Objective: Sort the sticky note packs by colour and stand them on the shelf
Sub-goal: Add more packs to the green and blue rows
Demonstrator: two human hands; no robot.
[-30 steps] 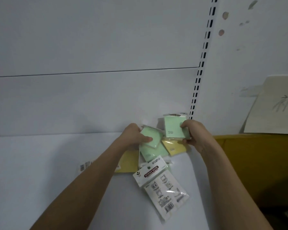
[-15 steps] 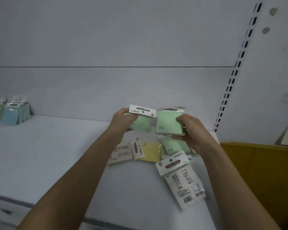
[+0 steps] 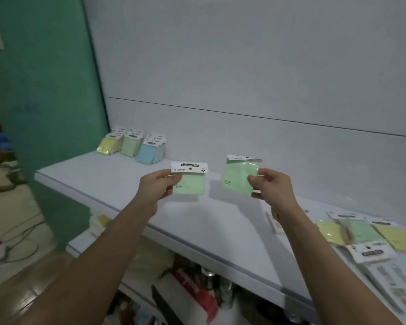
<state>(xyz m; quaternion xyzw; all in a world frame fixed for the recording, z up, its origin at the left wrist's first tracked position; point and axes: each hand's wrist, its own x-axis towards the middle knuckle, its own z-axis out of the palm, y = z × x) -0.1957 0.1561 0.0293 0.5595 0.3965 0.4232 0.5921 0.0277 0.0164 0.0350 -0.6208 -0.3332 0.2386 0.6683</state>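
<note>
Now I hold one green pack in each hand, both above the white shelf [image 3: 117, 181] and not touching it. My left hand [image 3: 156, 188] pinches the left green pack [image 3: 189, 184] at its left edge, thumb on the front and the other fingers curled behind it. This pack hangs upright, and its white header card with the words "STICKY NOTE" is at the top. My right hand [image 3: 271, 187] pinches the right green pack [image 3: 238, 181] at its right edge, in the same way with the thumb in front. This one is a little tilted, and its header is bent backward, so I cannot read it. The two packs are near each other with a gap between them.

At the far left end of the shelf, against the back wall, three groups of packs stand upright side by side: the yellow row [image 3: 108, 145], then the green row [image 3: 130, 146], then the blue row [image 3: 150, 152]. They are well apart from my hands.

On the right side of the shelf lies the loose pile [image 3: 361, 233] of packs, flat and overlapping. I see yellow and green ones there, but the view is blurred at this edge and I cannot count them. Below the shelf some other goods are visible, too dark to tell what they are.
</note>
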